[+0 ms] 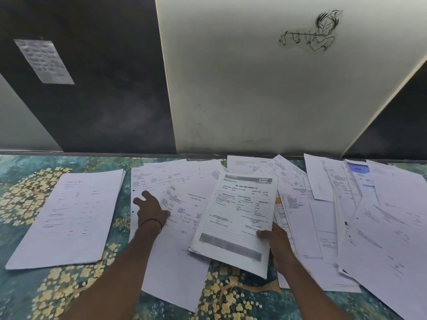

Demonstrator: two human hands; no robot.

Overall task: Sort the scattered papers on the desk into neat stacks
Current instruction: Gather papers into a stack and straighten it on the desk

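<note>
Two hands work the desk in the head view. Right hand pinches a printed form by its lower right edge, lifted over the scattered papers. Left of that form, left hand lies spread flat on a sheet; farther left sits a neat stack.

The form held in the right hand has a heading that reads about "M/S PIBU INKS (INDIA) LTD", and a logo at its top right, maybe "MRD". Print on other sheets is too small.
</note>
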